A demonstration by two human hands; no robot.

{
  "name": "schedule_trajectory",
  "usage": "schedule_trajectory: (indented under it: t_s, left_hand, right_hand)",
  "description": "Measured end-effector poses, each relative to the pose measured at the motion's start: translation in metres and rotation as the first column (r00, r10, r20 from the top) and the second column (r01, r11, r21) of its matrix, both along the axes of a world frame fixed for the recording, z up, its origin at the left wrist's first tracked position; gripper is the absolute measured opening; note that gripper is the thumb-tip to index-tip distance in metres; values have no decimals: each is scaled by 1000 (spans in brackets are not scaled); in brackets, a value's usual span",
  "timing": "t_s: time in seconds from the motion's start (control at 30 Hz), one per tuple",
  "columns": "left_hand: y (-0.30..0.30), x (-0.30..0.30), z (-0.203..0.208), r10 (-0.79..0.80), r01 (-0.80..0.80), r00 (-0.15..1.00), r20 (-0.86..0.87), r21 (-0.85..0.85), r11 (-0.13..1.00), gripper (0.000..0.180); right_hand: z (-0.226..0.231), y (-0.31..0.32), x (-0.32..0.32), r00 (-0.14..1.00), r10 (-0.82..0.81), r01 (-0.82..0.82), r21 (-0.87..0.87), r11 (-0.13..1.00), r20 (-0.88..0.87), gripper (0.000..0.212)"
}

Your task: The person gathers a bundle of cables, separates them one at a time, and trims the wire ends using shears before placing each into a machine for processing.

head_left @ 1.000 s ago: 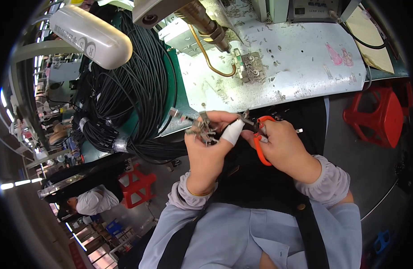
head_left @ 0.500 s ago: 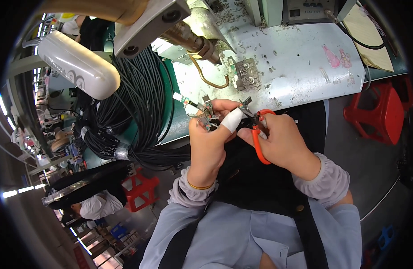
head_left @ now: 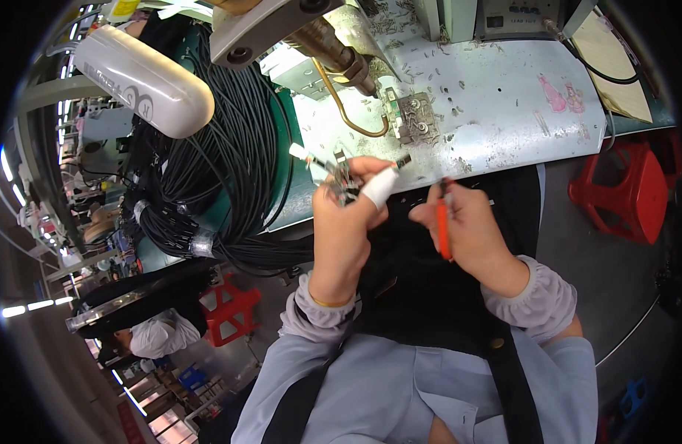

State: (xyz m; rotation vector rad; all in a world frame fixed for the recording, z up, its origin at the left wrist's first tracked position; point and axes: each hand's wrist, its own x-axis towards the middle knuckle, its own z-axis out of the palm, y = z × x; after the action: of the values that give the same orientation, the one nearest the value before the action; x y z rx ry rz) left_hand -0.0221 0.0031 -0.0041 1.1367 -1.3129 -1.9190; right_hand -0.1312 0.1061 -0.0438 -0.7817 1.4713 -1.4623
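Note:
My left hand (head_left: 337,240) is closed around a bunch of cable ends with small metal connectors (head_left: 342,176), just off the worktable's front edge. White wrapping (head_left: 381,186) covers its thumb, and one dark connector end (head_left: 404,160) pokes out past the thumb tip. To the right, apart from the connectors, my right hand (head_left: 475,231) grips red-handled pliers (head_left: 443,231). Motion smears the pliers, and their jaws are hard to make out.
Beyond my hands a press head (head_left: 333,55) hangs over a small metal fixture (head_left: 411,118) on the scrap-strewn worktable (head_left: 496,111). Coiled black cables (head_left: 234,148) lie left, below a white cylinder (head_left: 145,81). Red stools (head_left: 629,192) stand on the floor; another person (head_left: 163,337) sits lower left.
The pliers have come away from the connector at my left thumb, moving right and turning more upright with my right hand. My left hand stays nearly in place, still holding the bunch.

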Motion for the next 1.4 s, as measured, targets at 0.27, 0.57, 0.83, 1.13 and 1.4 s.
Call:
schedule_trajectory:
  t_s: [0.27,0.57,0.83,1.13,1.4]
  left_hand:
    - [-45,-25,-11,-28,68,981,-191,202,977,13]
    - [-55,-29,-4,-132,137,990,-47,144,980,12]
    - [-62,-28,-1,-159,164,986,-44,157,974,10]
    - [-60,-24,-2,-164,171,985,-60,140,975,10]
    - [-56,-24,0,-143,151,987,-68,135,979,10]
  right_hand:
    - [23,-41,-32,975,-222,222,-78,972,8,11]
    - [18,-71,-44,996,-86,85,76,994,12,16]
    - [5,-70,-40,987,-130,125,-53,991,-96,14]
    - [3,-71,-38,979,-164,155,-79,985,-122,10]
    - [7,-69,-38,987,-132,129,-37,991,-95,9]
